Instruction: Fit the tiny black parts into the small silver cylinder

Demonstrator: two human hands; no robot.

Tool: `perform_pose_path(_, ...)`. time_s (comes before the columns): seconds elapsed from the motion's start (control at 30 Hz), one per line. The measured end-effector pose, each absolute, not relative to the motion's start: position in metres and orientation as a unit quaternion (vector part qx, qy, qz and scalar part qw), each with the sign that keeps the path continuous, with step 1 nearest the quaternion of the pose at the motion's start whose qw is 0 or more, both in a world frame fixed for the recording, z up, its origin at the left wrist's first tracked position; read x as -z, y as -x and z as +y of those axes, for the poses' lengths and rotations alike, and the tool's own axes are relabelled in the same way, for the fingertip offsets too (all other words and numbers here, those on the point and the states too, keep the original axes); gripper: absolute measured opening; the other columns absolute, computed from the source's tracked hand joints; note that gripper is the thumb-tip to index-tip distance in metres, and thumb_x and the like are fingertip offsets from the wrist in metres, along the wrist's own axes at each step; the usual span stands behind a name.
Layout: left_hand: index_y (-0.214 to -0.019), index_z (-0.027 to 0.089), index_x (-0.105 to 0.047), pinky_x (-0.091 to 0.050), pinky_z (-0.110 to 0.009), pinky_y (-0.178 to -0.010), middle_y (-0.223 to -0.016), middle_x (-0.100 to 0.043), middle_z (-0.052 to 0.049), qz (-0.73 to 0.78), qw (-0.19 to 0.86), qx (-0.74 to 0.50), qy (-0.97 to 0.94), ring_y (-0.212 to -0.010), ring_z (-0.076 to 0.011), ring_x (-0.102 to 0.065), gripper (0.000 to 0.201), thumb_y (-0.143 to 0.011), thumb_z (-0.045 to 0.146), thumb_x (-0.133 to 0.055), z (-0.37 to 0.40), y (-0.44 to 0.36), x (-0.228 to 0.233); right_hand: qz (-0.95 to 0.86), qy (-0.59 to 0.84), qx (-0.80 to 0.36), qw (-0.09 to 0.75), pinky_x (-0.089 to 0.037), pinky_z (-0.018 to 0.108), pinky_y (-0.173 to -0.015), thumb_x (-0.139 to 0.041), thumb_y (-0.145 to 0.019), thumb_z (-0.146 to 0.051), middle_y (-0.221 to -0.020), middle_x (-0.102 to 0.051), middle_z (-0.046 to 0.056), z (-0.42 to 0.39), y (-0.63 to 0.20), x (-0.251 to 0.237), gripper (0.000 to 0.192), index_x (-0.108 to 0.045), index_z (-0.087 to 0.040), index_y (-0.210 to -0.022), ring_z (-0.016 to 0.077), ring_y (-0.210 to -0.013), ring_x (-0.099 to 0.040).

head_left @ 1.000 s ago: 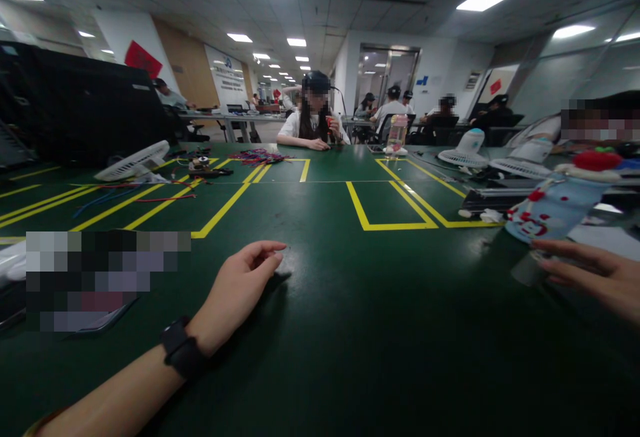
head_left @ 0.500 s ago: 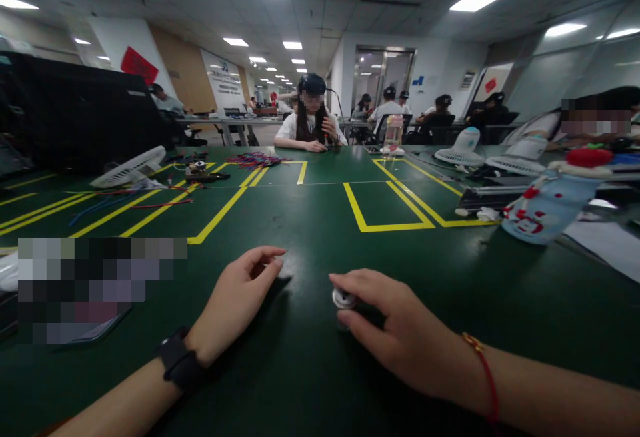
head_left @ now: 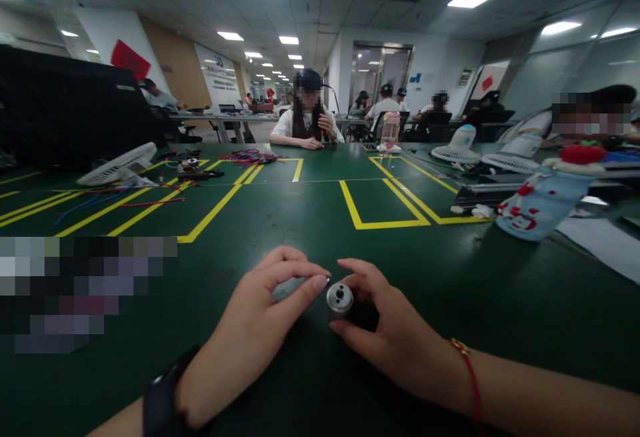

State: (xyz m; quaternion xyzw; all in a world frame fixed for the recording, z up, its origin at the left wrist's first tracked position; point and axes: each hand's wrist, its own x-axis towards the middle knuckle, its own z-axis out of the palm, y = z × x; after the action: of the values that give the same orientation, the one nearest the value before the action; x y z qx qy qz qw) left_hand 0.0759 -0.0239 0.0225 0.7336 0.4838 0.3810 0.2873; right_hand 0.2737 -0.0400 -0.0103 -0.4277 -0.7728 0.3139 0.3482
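- Resting on the green surface [head_left: 310, 210], the small metal cylinder [head_left: 340, 298] stands between the two hands, near the person's edge, its round silver end face with a dark centre hole turned up toward the camera.
- The right hand [head_left: 395, 337] curls round the cylinder from the right side: its grip is partly closed, forefinger arched over the top and thumb tucked under the near side, both touching the dark body below the silver face.
- The left hand [head_left: 255, 330] comes in from the left with its grip nearly closed, thumb and forefinger pinched together; the forefinger tip lies just beside the cylinder's left rim, and whether it touches cannot be told. A pale sliver shows inside the pinch, too blurred to name.
- A black watch [head_left: 160, 403] sits on the left wrist, a red cord [head_left: 467, 373] on the right.
- Yellow tape lines [head_left: 385, 223] mark boxes on the surface beyond the hands.
- A pale blue bottle with red figures [head_left: 543, 203] lies tilted well off to the right.
- A white fan [head_left: 117, 167] and loose coloured wires [head_left: 145, 200] lie far left.
- Another person [head_left: 307, 117] sits at the far edge.
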Motion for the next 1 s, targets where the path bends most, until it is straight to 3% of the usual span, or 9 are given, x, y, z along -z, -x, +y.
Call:
perform_pose_path(0.17, -0.083, 0.033, -0.074, -0.041, -0.034, -0.082, -0.094, -0.062, -0.001, 0.487, 0.298, -0.316, -0.758, -0.09, -0.0224, -0.056, 0.016, -0.081, 0.039, -0.059, -0.021, -0.064, -0.007, -0.788, 0.431, -0.275, 0.342, -0.046, 0.026, -0.088, -0.057, -0.077, -0.023, -0.115, -0.056, 0.002, -0.044, -0.278, 0.008, 0.05, -0.041, -0.025, -0.124, 0.0107, -0.098, -0.056)
perform_pose_path(0.3, -0.083, 0.036, -0.075, -0.039, -0.038, -0.083, -0.096, -0.064, -0.002, 0.469, 0.267, -0.248, -0.804, -0.093, -0.0247, -0.054, 0.014, -0.08, 0.039, -0.062, -0.02, -0.066, 0.007, -0.806, 0.421, -0.24, 0.34, -0.043, 0.029, -0.096, -0.059, -0.075, -0.024, -0.121, -0.053, 0.003, -0.045, -0.276, 0.01, 0.053, -0.043, -0.026, -0.126, 0.0128, -0.108, -0.052)
perform_pose_path(0.47, -0.099, 0.035, -0.072, -0.041, -0.037, -0.085, -0.103, -0.064, -0.003, 0.491, 0.313, -0.28, -0.763, -0.096, -0.0254, -0.056, 0.025, -0.081, 0.043, -0.058, -0.019, -0.055, 0.0, -0.799, 0.452, -0.183, 0.352, -0.048, 0.03, -0.09, -0.058, -0.079, -0.031, -0.116, -0.057, 0.004, -0.037, -0.297, 0.004, 0.047, -0.047, -0.027, -0.125, 0.0142, -0.102, -0.056)
perform_pose_path(0.63, -0.101, 0.028, -0.071, -0.043, -0.032, -0.072, -0.095, -0.068, -0.003, 0.581, 0.332, -0.376, -0.641, -0.084, -0.0233, -0.06, 0.031, -0.079, 0.047, -0.057, -0.003, -0.036, -0.008, -0.707, 0.605, 0.012, 0.366, -0.05, 0.032, -0.077, -0.059, -0.076, -0.041, -0.108, -0.059, 0.006, -0.019, -0.39, -0.003, 0.047, -0.05, -0.022, -0.118, 0.0183, -0.091, -0.06)
perform_pose_path(0.73, -0.103, 0.023, -0.068, -0.042, -0.028, -0.064, -0.083, -0.065, -0.003, 0.609, 0.366, -0.43, -0.557, -0.075, -0.0197, -0.058, 0.036, -0.077, 0.045, -0.059, 0.007, -0.031, -0.002, -0.647, 0.691, 0.107, 0.304, -0.049, 0.03, -0.062, -0.059, -0.074, -0.048, -0.102, -0.061, 0.01, -0.02, -0.461, 0.0, 0.05, -0.052, -0.022, -0.115, 0.0206, -0.079, -0.062)
perform_pose_path(0.87, -0.103, 0.022, -0.067, -0.042, -0.027, -0.064, -0.086, -0.064, -0.002, 0.611, 0.381, -0.45, -0.529, -0.074, -0.0172, -0.056, 0.035, -0.076, 0.042, -0.06, 0.012, -0.031, 0.008, -0.624, 0.739, 0.118, 0.226, -0.048, 0.032, -0.058, -0.059, -0.072, -0.054, -0.099, -0.061, 0.011, -0.03, -0.529, 0.008, 0.05, -0.051, -0.026, -0.113, 0.0225, -0.073, -0.063)
perform_pose_path(0.93, -0.102, 0.022, -0.068, -0.042, -0.028, -0.065, -0.086, -0.064, -0.002, 0.611, 0.387, -0.453, -0.522, -0.074, -0.017, -0.055, 0.033, -0.075, 0.041, -0.061, 0.011, -0.031, 0.009, -0.616, 0.749, 0.125, 0.208, -0.049, 0.035, -0.062, -0.061, -0.069, -0.058, -0.102, -0.061, 0.013, -0.032, -0.54, 0.01, 0.058, -0.049, -0.024, -0.115, 0.0262, -0.08, -0.063)
perform_pose_path(1.0, -0.101, 0.022, -0.068, -0.042, -0.028, -0.065, -0.084, -0.063, -0.002, 0.611, 0.389, -0.455, -0.518, -0.074, -0.0173, -0.055, 0.033, -0.076, 0.041, -0.06, 0.01, -0.032, 0.008, -0.605, 0.736, 0.211, 0.22, -0.048, 0.042, -0.077, -0.062, -0.065, -0.062, -0.112, -0.057, 0.019, -0.032, -0.529, 0.008, 0.074, -0.045, -0.018, -0.122, 0.0337, -0.101, -0.057)
